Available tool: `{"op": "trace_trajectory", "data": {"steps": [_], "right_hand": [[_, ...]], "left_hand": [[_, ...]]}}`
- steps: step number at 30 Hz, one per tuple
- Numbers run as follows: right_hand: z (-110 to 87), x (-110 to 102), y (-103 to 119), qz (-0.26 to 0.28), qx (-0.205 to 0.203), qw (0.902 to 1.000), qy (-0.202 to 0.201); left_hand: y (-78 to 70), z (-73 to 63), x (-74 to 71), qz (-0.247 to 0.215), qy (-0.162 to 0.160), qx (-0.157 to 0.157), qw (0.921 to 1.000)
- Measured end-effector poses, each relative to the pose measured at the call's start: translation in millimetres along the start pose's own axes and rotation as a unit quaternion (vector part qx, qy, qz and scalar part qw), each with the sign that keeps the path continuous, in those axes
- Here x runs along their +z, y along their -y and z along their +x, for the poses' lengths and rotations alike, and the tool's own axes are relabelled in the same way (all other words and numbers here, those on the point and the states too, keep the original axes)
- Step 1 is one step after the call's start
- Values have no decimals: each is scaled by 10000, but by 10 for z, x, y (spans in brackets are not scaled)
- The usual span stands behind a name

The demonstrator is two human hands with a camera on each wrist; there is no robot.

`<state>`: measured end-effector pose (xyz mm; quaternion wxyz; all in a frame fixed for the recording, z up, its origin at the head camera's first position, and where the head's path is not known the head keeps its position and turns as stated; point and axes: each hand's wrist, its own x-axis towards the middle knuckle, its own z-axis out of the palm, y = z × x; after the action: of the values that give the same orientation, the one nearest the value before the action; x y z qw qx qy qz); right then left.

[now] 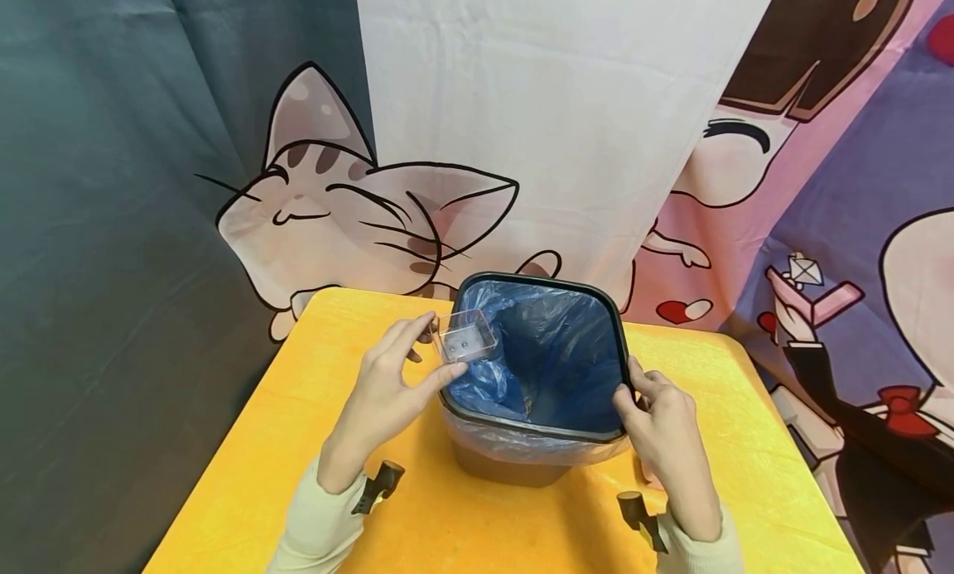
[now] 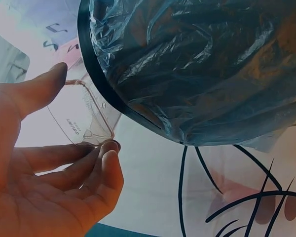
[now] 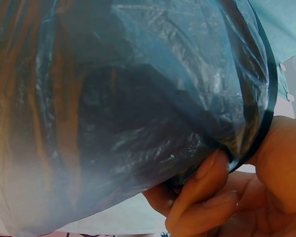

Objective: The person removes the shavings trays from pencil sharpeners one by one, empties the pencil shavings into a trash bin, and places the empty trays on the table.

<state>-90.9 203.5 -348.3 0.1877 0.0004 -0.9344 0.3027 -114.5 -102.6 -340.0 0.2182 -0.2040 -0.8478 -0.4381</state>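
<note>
A trash bin (image 1: 514, 472) with a dark rim stands on the table, lined with a blue translucent trash bag (image 1: 566, 359). My left hand (image 1: 391, 383) pinches a small clear plastic box (image 1: 468, 338) by its edges, thumb on the near side and fingers on the far side. The box overlaps the bin's left rim in the head view; dark print shows on it in the left wrist view. On the opposite side my right hand (image 1: 663, 425) grips the bin's rim, thumb inside and fingers outside, as the right wrist view shows with the bag (image 3: 138, 113) folded over.
The table (image 1: 298, 466) has a yellow cover. Behind it hangs a cloth backdrop (image 1: 559, 102) with a cartoon cat and figures. A small pinkish thing (image 1: 650, 471) lies on the table beside the right wrist, mostly hidden. Each wrist wears a dark strapped camera (image 1: 383, 483).
</note>
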Motion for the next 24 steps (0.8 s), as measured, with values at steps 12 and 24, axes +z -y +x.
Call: {"op": "trace_trajectory", "data": {"steps": [12, 24], "right_hand": [[0, -19, -15, 40, 64, 10000, 49], [12, 1, -20, 51, 2, 10000, 23]], "left_hand": [[110, -32, -12, 53, -395, 228, 9989], [300, -151, -127, 275, -688, 85, 9972]]}}
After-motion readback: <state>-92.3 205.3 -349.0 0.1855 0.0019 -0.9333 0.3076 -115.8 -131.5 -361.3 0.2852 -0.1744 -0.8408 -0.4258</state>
